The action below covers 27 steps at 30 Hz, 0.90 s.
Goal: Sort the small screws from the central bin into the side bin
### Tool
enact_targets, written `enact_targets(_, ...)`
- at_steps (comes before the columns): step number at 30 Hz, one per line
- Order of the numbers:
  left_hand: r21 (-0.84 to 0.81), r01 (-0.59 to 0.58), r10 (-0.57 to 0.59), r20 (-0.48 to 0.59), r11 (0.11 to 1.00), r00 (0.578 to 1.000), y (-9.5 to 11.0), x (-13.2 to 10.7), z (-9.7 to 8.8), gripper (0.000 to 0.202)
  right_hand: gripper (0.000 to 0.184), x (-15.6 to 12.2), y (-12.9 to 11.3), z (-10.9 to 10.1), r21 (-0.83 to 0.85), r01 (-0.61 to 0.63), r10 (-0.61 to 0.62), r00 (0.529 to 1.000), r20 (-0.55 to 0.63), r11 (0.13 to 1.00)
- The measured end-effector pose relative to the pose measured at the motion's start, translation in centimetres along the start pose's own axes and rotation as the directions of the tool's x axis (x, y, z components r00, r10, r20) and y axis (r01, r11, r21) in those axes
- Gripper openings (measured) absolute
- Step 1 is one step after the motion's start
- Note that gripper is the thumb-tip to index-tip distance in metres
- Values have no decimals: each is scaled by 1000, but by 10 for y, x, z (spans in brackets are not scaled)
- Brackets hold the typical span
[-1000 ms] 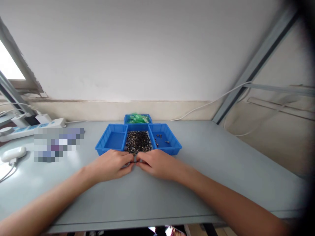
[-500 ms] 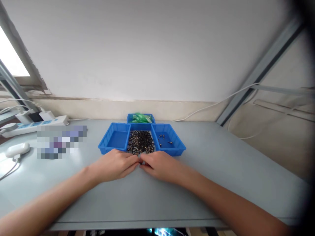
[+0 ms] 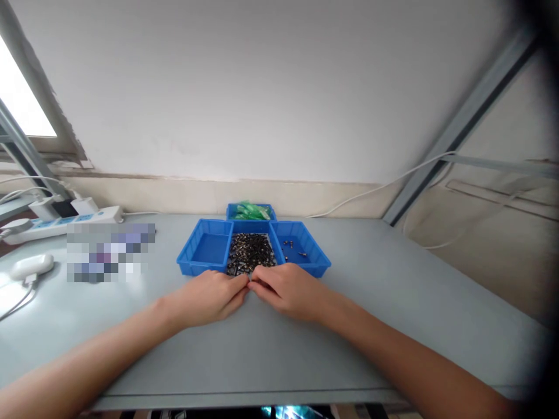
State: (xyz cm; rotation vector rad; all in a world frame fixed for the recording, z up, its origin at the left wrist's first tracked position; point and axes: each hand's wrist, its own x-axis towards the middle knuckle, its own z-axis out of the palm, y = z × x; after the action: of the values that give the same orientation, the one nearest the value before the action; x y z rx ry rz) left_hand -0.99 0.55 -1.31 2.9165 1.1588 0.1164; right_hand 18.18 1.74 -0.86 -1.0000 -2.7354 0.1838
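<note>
My left hand (image 3: 215, 297) and my right hand (image 3: 288, 291) meet fingertip to fingertip at the near side of the middle blue bin (image 3: 252, 226). Both are closed in a pinch; whatever lies between the fingertips is too small and hidden to name. Just beyond them, the middle bin holds a heap of small dark and brass-coloured metal parts (image 3: 251, 251), which look like screws. On the right, a blue bin (image 3: 321, 269) contains several loose small metal pieces (image 3: 302, 254). The left blue bin (image 3: 209, 247) shows only its bare floor.
Behind the middle bin stands another blue bin (image 3: 229, 210) with green plastic bags (image 3: 251, 210). A white power strip (image 3: 109, 215) with plugs, a white charger-like device (image 3: 31, 266) on a cable and a blurred-out item (image 3: 111, 250) lie left. A cable (image 3: 371, 191) runs along the wall.
My right hand's fingers have shifted slightly and curl closer over the meeting point. The dark bit visible between the fingertips before is now hidden. The bins stay in place.
</note>
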Motion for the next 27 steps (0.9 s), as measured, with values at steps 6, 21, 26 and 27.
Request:
enact_targets(6,79,-40,49,-121,996,991,-8,-3,-4,23,26,2,2,-2,-57,-41,45,997,65,998)
enact_targets(21,352,344,-190,-405,871,894,-39,-7,-24,25,28,1,1,12,38,9,-11,999,53,999)
enact_targets(26,255,418,-333,-315,872,889,-44,-3,-16,30,30,3,0,19,-14,-42,42,999,24,999)
enact_targets(27,240,423,-345,-308,874,887,-42,-2,-14,31,30,4,0,20,-27,-44,44,999,16,999)
